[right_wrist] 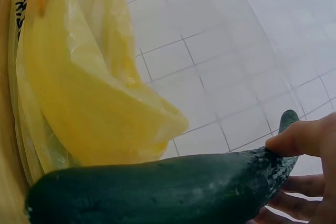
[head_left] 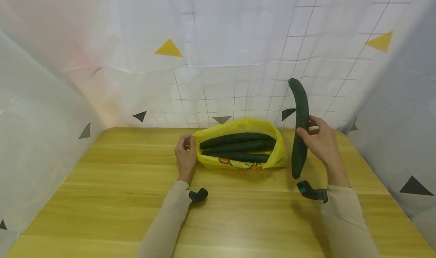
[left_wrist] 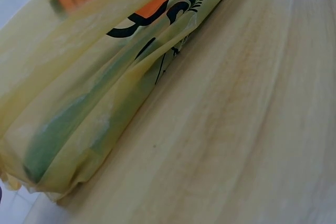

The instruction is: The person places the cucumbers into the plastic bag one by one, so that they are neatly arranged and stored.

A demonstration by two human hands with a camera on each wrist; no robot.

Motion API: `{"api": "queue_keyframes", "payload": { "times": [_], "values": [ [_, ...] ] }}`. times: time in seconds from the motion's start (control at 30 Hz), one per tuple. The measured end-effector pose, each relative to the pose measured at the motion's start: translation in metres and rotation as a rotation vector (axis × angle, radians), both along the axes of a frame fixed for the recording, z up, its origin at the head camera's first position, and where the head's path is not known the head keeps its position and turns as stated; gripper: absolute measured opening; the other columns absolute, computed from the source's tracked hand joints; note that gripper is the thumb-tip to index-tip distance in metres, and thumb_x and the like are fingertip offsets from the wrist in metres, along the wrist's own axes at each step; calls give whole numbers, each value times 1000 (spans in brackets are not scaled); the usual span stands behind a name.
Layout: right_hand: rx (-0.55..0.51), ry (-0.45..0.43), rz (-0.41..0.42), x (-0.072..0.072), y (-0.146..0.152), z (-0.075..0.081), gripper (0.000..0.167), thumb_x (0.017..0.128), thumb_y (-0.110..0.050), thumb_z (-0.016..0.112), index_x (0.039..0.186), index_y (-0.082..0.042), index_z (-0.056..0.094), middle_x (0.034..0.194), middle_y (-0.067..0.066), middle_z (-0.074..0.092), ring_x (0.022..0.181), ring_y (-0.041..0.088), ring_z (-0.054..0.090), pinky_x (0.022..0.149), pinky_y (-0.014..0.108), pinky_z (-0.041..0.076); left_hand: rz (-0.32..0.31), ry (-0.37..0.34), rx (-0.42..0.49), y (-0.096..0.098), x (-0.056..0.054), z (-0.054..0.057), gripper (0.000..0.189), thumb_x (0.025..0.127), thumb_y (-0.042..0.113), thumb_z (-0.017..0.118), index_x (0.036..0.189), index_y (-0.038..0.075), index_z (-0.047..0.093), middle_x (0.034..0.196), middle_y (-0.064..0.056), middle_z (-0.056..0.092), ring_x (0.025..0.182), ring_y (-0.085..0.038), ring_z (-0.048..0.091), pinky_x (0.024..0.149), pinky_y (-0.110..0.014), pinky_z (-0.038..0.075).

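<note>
My right hand (head_left: 321,142) grips a long dark green cucumber (head_left: 301,118) near its middle, thumb on one side and fingers on the other. The cucumber stands nearly upright, just right of a yellow plastic bag (head_left: 282,152). Inside the bag's wide mouth, several cucumbers (head_left: 238,146) lie side by side. At the bag's left end, my left hand (head_left: 186,156) pinches the rim with curled fingers. In the left wrist view, green shapes show through the thin bag (left_wrist: 79,103), printed in orange and black. The right wrist view has the held cucumber (right_wrist: 152,190) across the bottom.
The wooden table (head_left: 238,220) carries the bag near its back edge. Behind stands a white sheet wall (head_left: 221,91) with grid lines and coloured triangles, and more sheeting (head_left: 391,144) encloses the sides. A small black device (head_left: 199,195) is strapped at each wrist.
</note>
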State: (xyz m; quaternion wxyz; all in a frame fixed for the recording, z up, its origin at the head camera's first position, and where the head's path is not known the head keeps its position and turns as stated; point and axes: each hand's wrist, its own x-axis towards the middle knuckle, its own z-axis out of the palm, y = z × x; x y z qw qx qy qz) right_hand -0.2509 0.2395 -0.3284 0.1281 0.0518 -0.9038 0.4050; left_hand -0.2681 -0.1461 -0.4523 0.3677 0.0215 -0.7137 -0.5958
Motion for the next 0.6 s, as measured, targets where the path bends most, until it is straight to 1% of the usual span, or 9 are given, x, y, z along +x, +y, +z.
{"api": "queue_keyframes", "payload": {
  "times": [0.1, 0.2, 0.3, 0.43, 0.53, 0.6],
  "values": [
    [-13, 28, -22, 2, -1, 2, 65, 92, -37, 54, 145, -6, 33, 127, 23, 49, 106, 38, 53, 65, 25, 45, -7, -1, 3, 0, 0, 0, 19, 94, 27, 59, 97, 10, 67, 83, -8, 63, 74, -12, 53, 67, -19, 44],
    [-31, 51, -49, 3, -3, 5, 65, 92, -39, 55, 145, -8, 34, 128, 19, 50, 105, 31, 53, 66, 24, 44, -11, -3, 2, 1, 1, 0, 20, 94, 28, 59, 97, 10, 67, 83, -9, 63, 74, -13, 53, 68, -20, 44],
    [-59, 63, -67, 3, -6, 7, 64, 91, -41, 56, 145, -13, 35, 126, 14, 51, 104, 24, 52, 70, 28, 44, -9, -4, -4, 1, 1, 1, 20, 94, 28, 58, 97, 10, 67, 83, -9, 63, 74, -14, 53, 67, -21, 44],
    [-102, 69, -79, 5, -10, 9, 62, 91, -41, 56, 145, -18, 36, 126, 9, 51, 105, 19, 50, 75, 34, 43, -4, -4, -7, 1, 2, 2, 20, 94, 28, 58, 98, 11, 67, 83, -9, 63, 73, -13, 53, 67, -20, 44],
    [-128, 74, -88, 6, -13, 11, 61, 91, -40, 57, 145, -22, 35, 129, 6, 49, 107, 18, 49, 77, 35, 43, -2, -6, -5, 1, 2, 2, 19, 94, 27, 58, 97, 11, 67, 83, -7, 63, 72, -12, 53, 66, -19, 44],
    [-145, 83, -94, 6, -15, 12, 61, 91, -39, 57, 145, -24, 34, 130, 4, 48, 108, 15, 48, 78, 31, 44, -3, -7, -3, 1, 2, 2, 18, 94, 27, 58, 97, 11, 67, 83, -7, 63, 72, -12, 53, 66, -19, 44]
  ]
}}
